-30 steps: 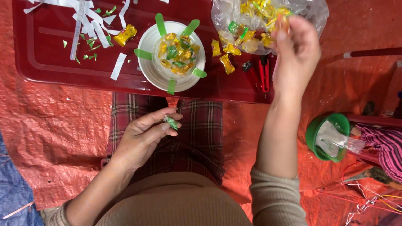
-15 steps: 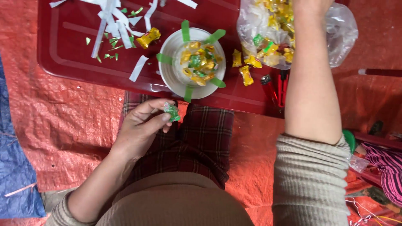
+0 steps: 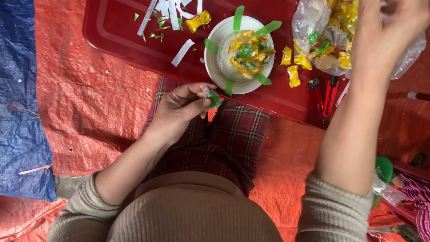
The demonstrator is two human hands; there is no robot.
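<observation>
My left hand [image 3: 181, 110] rests over my plaid-clothed lap and pinches a small green wrapped candy [image 3: 211, 96] between thumb and fingers. My right hand [image 3: 389, 27] is raised at the top right, over a clear plastic bag [image 3: 318, 27] of yellow and green candies; its fingers are curled and partly cut off by the frame edge, so what they hold is unclear. A white plate [image 3: 224, 67] with green tape strips around its rim holds several wrapped candies and sits on a red tray [image 3: 116, 36].
White paper strips [image 3: 172, 9] and green scraps lie at the tray's top. Loose yellow candies [image 3: 293, 75] and red-handled scissors [image 3: 329, 92] lie right of the plate. Orange tarp [image 3: 89, 103] covers the floor, blue tarp [image 3: 20, 98] at left. A green tape roll [image 3: 384, 169] sits lower right.
My right hand has lifted up and to the right above the bag. My left hand keeps the green candy, shifted slightly nearer the plate. The view has panned left.
</observation>
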